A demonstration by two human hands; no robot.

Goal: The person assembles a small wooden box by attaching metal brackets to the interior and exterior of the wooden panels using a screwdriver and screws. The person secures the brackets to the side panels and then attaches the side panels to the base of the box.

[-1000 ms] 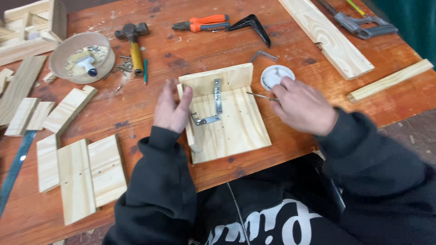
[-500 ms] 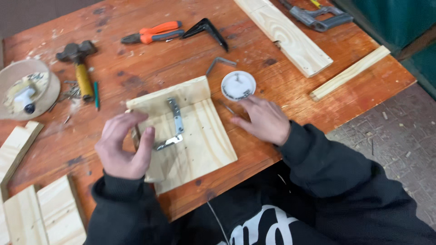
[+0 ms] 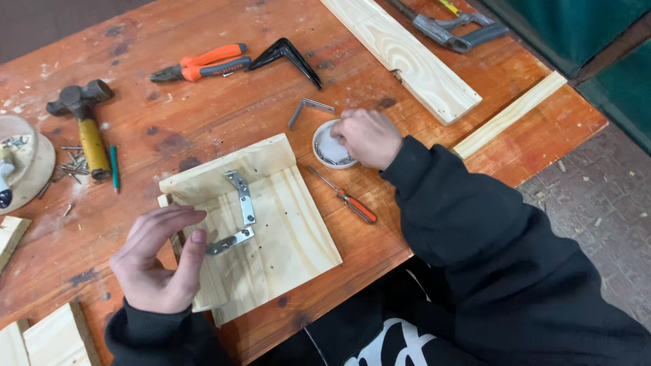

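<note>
Worn orange workbench (image 3: 224, 122), scattered with tools. Frame centre: one pine corner assembly (image 3: 258, 224), likely stiff and light, best gripped by its edges. Lower left: left hand (image 3: 159, 261), loosely curled, steadying its side. One L-shaped metal bracket (image 3: 239, 213) screwed on. Upper centre: right hand (image 3: 366, 137), fingers closed, dipping into one small white tub (image 3: 327, 150). One orange-handled screwdriver (image 3: 346, 196) beside.

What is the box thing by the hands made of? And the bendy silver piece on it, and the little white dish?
The box piece looks like pale, bare wood: you can see grain lines and no paint. The corner bracket on it seems to be shiny grey metal with punched holes. The white dish under the right hand is probably plastic, smooth and thin-rimmed, though that is hard to tell.
</note>
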